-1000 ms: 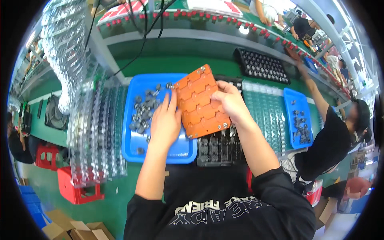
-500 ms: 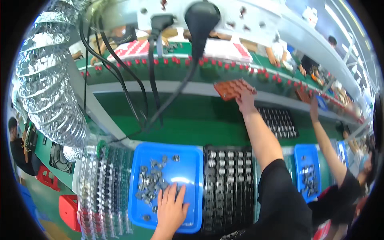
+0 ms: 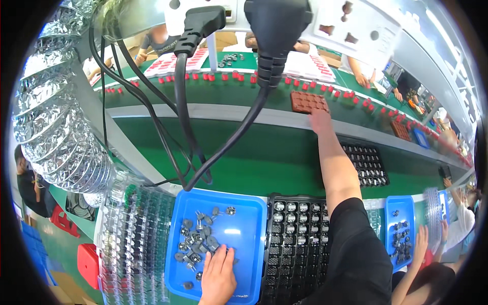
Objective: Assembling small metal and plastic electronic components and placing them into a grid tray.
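Note:
My left hand (image 3: 218,277) lies in a blue tray (image 3: 249,213), fingers stretched out at the edge of a loose heap of small grey-and-metal parts (image 3: 195,241) with pins. It is open and appears to grip nothing. My right hand (image 3: 320,121) reaches far forward to the near edge of a reddish-brown tray with pockets (image 3: 309,101), which rests on the green conveyor belt (image 3: 203,94). Its fingers are blurred and partly hidden, so their hold on that tray cannot be told. Beside the blue tray is a black pocketed tray (image 3: 295,254), its far rows holding metal parts.
Stacked clear trays (image 3: 134,244) stand left of the blue tray. Black cables and plugs (image 3: 277,40) hang in front, near a silver duct (image 3: 61,127). Another black tray (image 3: 365,165) lies beyond my right forearm. A co-worker's hand (image 3: 421,244) is by a second blue tray (image 3: 399,203).
My right hand has moved the reddish-brown tray forward, from tilted in the air to flat on the belt. The co-worker's arm has drawn back from the belt. My left hand stays in the blue tray.

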`<state>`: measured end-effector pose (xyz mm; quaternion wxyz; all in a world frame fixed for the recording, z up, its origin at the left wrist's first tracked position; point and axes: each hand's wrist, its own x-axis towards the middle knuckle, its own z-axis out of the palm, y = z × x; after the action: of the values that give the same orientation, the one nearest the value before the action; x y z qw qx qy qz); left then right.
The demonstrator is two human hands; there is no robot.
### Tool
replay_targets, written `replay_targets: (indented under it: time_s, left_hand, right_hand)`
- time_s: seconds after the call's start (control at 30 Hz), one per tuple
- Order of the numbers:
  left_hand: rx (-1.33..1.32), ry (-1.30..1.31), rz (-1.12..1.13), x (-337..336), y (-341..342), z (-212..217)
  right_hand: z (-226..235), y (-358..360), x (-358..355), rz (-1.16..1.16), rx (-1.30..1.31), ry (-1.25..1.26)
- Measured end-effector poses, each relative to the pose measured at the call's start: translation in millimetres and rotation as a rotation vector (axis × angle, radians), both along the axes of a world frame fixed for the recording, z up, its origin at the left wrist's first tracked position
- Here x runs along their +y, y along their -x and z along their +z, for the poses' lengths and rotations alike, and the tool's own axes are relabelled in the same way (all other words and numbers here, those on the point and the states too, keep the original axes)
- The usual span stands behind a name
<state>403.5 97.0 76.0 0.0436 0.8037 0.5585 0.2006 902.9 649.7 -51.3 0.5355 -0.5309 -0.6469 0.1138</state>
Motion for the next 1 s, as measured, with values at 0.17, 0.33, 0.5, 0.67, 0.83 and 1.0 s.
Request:
replay_targets:
  time_s: [0.17, 0.33, 0.5, 0.67, 0.83, 1.0]
  left_hand:
    - [-0.160, 0.082, 0.000, 15, -9, -11]
    - [-0.163, -0.087, -0.030, 10, -7, -3]
    - [-0.331, -0.134, 0.000, 10, -6, 1]
    - [-0.546, -0.022, -0.007, -6, -7, 12]
    - [-0.910, 0.256, -0.010, -24, 11, -9]
    - [-1.218, 0.431, -0.169, -39, 14, 0]
  right_hand:
    - [109, 22, -131, 0.450, 1.180, 0.211]
    - [247, 104, -339, 0.387, 0.909, 0.384]
    - [257, 100, -560, -0.047, 0.530, 0.159]
    - [190, 50, -682, -0.618, 0.231, 0.306]
    - [164, 36, -694, -0.818, -0.201, 0.603]
    - [114, -10, -646, -0.704, -0.428, 0.548]
